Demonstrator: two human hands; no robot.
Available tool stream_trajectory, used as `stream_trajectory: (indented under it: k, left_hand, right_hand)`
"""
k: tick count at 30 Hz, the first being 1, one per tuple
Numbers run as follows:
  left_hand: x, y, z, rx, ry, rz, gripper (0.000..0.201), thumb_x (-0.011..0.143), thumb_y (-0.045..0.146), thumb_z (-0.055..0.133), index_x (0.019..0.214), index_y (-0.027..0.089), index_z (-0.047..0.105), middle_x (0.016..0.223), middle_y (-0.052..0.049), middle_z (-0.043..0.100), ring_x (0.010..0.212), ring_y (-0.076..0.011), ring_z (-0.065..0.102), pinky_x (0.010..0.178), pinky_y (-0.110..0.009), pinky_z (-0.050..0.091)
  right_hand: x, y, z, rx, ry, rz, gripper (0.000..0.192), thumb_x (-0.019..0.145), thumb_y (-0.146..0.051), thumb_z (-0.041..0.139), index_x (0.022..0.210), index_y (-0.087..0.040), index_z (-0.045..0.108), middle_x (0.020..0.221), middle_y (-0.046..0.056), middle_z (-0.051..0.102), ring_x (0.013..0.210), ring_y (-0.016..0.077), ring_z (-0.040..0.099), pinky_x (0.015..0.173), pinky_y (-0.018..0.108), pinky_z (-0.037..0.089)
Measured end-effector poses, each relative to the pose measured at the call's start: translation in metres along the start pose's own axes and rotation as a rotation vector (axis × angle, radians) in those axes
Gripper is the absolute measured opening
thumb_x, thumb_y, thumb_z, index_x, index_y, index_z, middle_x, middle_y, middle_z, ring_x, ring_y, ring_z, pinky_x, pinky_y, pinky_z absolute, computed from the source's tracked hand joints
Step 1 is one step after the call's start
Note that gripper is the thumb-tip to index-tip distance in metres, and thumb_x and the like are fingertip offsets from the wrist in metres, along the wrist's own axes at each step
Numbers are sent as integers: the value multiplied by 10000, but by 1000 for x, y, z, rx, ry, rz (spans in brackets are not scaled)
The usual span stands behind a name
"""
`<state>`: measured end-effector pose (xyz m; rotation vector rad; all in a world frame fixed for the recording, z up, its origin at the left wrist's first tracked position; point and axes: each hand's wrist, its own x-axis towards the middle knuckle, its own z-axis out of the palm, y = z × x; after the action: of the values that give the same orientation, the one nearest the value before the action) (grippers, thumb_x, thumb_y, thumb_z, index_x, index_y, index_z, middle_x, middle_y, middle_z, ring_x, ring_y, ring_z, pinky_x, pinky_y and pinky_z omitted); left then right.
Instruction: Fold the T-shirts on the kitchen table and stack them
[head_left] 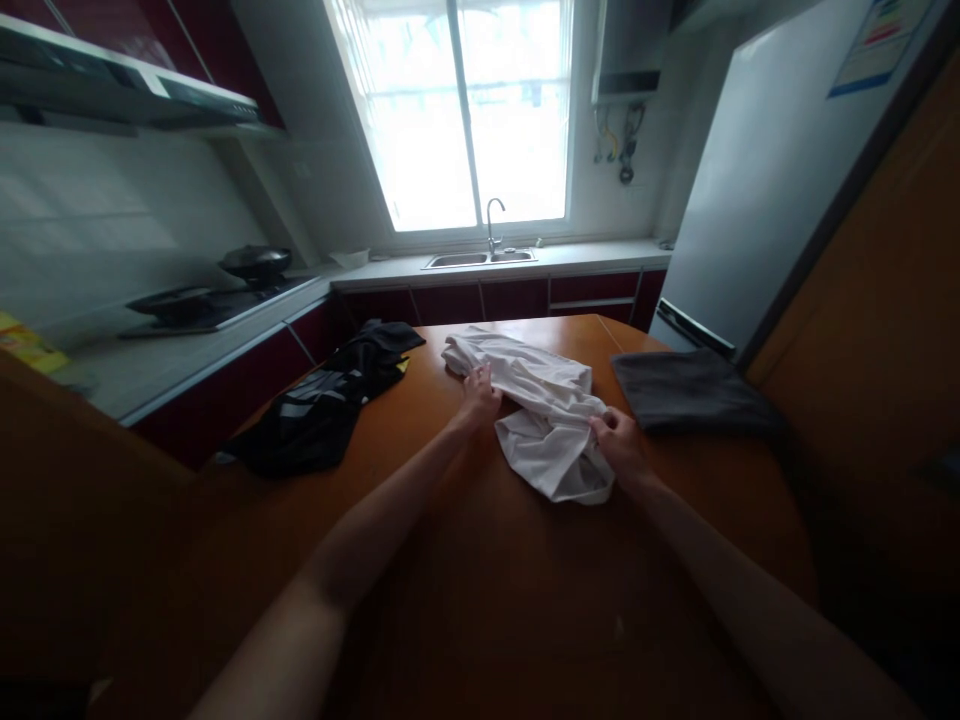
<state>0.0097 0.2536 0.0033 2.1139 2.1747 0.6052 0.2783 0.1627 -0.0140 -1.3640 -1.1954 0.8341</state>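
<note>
A white garment [536, 375], which looks like a shirt, lies rumpled on the wooden table [480, 570]. Its near part spreads toward me with loose folds. My left hand [481, 394] grips the cloth at its left edge, fingers closed. At the right end, my right hand [616, 440] pinches the fabric between thumb and fingers. To the left lies a crumpled black garment [322, 415] with grey stripes and a small yellow patch. A folded dark grey cloth [690, 390] rests to the right of the white one.
Beyond the table runs a counter with a sink [480, 260] and a tap [491, 225] under a bright window. On the left, a wok [255, 262] and a flat pan [171, 302] sit on the stove. A tall fridge [739, 190] stands at the right.
</note>
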Motion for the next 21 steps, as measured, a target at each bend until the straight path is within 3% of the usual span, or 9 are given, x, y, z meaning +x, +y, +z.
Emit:
stream_trajectory:
  k: [2, 5, 9, 12, 15, 18, 21]
  left_hand:
    - [-27, 2, 1, -35, 17, 40, 511, 937, 376, 503, 1398, 163, 556, 1378, -167, 529, 1283, -320, 484, 1101, -424, 376]
    - [-67, 8, 3, -35, -73, 97, 412, 916, 503, 567, 1164, 200, 695, 1212, -136, 603, 1165, -328, 533, 1007, -454, 434]
    - [-93, 22, 2, -137, -64, 176, 199, 858, 347, 674, 1008, 222, 708, 1119, -86, 655, 1103, -280, 573, 966, -396, 445]
    - [-90, 20, -15, -221, -30, 135, 60, 841, 249, 661, 883, 209, 679, 938, -52, 692, 926, -218, 630, 844, -307, 474]
    - [-81, -2, -50, -239, 62, 18, 71, 868, 229, 589, 859, 187, 646, 842, -54, 695, 799, -199, 639, 713, -273, 469]
    - [-77, -39, -92, -240, 187, -110, 148, 897, 250, 510, 940, 159, 618, 896, -79, 701, 824, -203, 647, 688, -264, 465]
    - [-89, -75, -121, -272, 263, -176, 191, 854, 292, 540, 976, 159, 601, 902, -56, 696, 822, -191, 657, 685, -243, 472]
  right_hand:
    - [6, 1, -5, -86, 14, -114, 423, 710, -350, 608, 1092, -177, 663, 927, 83, 717, 752, 239, 643, 651, 312, 515]
    - [11, 6, -2, -133, -40, -276, 671, 704, -297, 594, 1364, -178, 555, 1255, 133, 656, 969, 267, 659, 824, 359, 532]
    - [12, 11, 7, -235, -198, -362, 504, 814, -455, 538, 1178, -143, 693, 1242, 161, 670, 1131, 296, 626, 986, 407, 480]
    - [12, 12, 8, -304, -166, -334, 530, 844, -538, 496, 1053, -113, 734, 1162, 187, 701, 1108, 306, 643, 974, 398, 483]
    - [9, 10, 6, -382, -110, -294, 527, 895, -534, 414, 891, -132, 754, 951, 155, 742, 927, 290, 690, 819, 354, 519]
    - [1, 7, 6, -487, -153, -217, 530, 937, -486, 363, 725, -171, 733, 693, 110, 705, 692, 261, 677, 636, 315, 477]
    - [-13, 2, 12, -541, -172, -234, 441, 928, -455, 443, 753, -196, 755, 750, 122, 717, 734, 267, 681, 659, 320, 473]
